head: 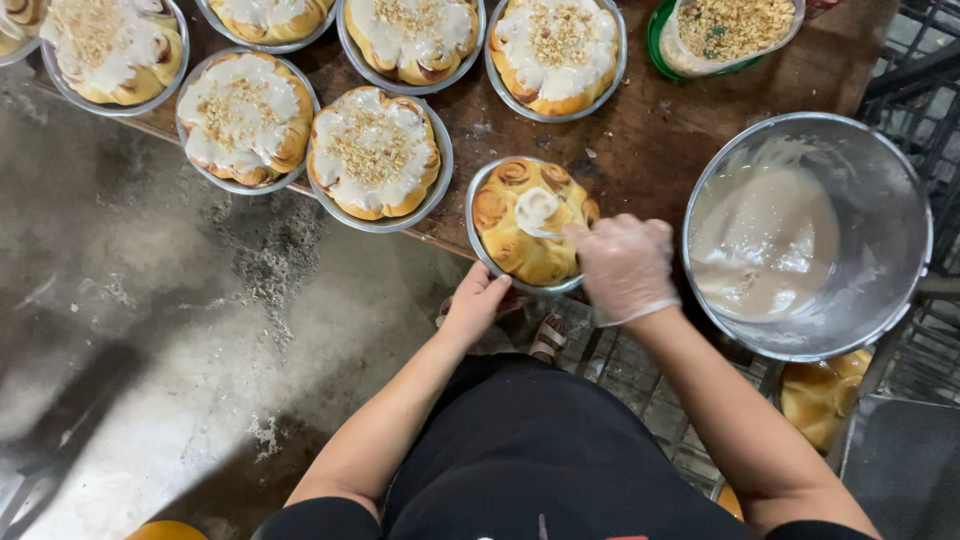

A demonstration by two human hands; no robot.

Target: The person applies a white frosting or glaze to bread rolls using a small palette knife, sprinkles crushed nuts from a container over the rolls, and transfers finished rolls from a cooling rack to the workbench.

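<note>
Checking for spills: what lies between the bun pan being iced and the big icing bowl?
Only the gloved right hand over bare wooden table, in the head view.

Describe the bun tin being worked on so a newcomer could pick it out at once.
On the brown wooden table, look left of the big steel bowl of pale icing, at the near edge. The round tin of buns sits between the bare left hand and gloved right hand. Unlike its fully iced, crumb-topped neighbours, it has one icing dab.

Golden-brown swirled buns (530,235) sit in a silver tin (478,245) with a dab of white icing (537,207), the finished buns (373,152) white with tan crumbs, the surface (640,140) dark brown, the glove (625,268) translucent white, the bowl's glaze (765,245) pale beige.
</note>
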